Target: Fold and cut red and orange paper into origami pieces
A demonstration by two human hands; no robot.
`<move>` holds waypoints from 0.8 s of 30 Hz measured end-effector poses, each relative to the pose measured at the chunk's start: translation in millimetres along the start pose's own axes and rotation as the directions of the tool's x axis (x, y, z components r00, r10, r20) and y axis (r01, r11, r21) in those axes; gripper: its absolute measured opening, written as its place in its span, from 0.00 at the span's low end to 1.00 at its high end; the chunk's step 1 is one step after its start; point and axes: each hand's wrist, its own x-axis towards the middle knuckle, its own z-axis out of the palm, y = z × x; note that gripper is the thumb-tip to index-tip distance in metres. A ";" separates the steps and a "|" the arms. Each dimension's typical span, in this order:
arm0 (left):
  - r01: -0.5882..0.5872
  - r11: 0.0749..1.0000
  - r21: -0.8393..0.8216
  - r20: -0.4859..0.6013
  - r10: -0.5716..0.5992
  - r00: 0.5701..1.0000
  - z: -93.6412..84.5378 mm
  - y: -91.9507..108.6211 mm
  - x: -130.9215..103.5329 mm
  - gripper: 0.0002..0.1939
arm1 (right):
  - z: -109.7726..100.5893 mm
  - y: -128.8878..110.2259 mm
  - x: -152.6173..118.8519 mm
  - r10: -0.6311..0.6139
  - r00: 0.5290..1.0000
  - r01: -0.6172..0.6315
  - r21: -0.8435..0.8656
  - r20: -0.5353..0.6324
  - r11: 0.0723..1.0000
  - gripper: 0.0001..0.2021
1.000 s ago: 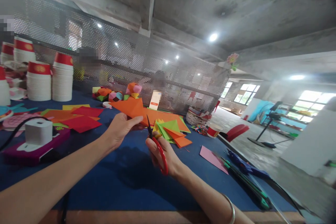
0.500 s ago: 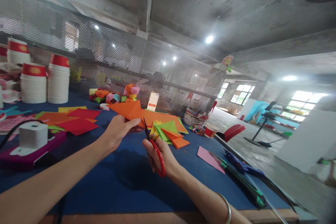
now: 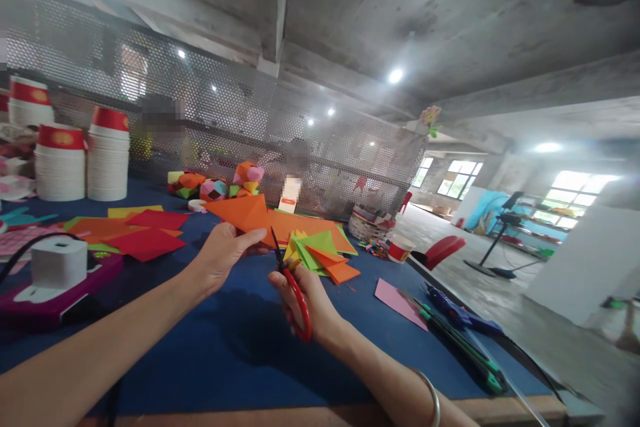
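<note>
My left hand (image 3: pixel 227 250) pinches a folded orange paper (image 3: pixel 245 212) between thumb and fingers, holding it above the blue table. Red-handled scissors (image 3: pixel 299 303) are in my right hand (image 3: pixel 307 300), their dark blades pointing up and to the left, close to the right edge of the held paper. Whether the blades touch that paper I cannot tell. Just behind and right of my right hand lie folded green papers (image 3: pixel 320 247) and folded orange pieces (image 3: pixel 343 270). Flat orange sheets (image 3: pixel 305 225) rest behind them.
Red sheets (image 3: pixel 155 245) and a purple power strip (image 3: pixel 100 280) lie on the left, before stacked paper cups (image 3: pixel 107 160). On the right are a pink paper (image 3: pixel 397 301), a green cutter (image 3: pixel 460 347), a blue glue gun (image 3: pixel 455 310) and a paper cup (image 3: pixel 400 249).
The view has shifted slightly. Both hands keep nearly the same pose, with the orange paper and the scissors still held; the scissors have moved a little.
</note>
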 end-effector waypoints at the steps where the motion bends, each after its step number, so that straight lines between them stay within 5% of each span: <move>1: 0.002 1.000 0.003 0.004 -0.002 1.000 0.0 -0.2 -0.1 0.18 | 0.7 -0.7 -0.2 0.011 1.000 -0.011 0.003 -0.004 1.000 0.24; 13: 0.020 1.000 -0.021 0.033 -0.019 0.999 -0.8 0.7 -1.8 0.10 | -8.3 3.7 -1.1 -0.170 0.985 0.170 0.017 -0.018 0.985 0.28; 24: 0.076 0.993 -0.090 0.052 -0.071 0.996 8.2 4.5 -10.3 0.21 | -10.8 -6.6 -8.1 -0.261 0.964 0.265 -0.162 0.046 0.951 0.29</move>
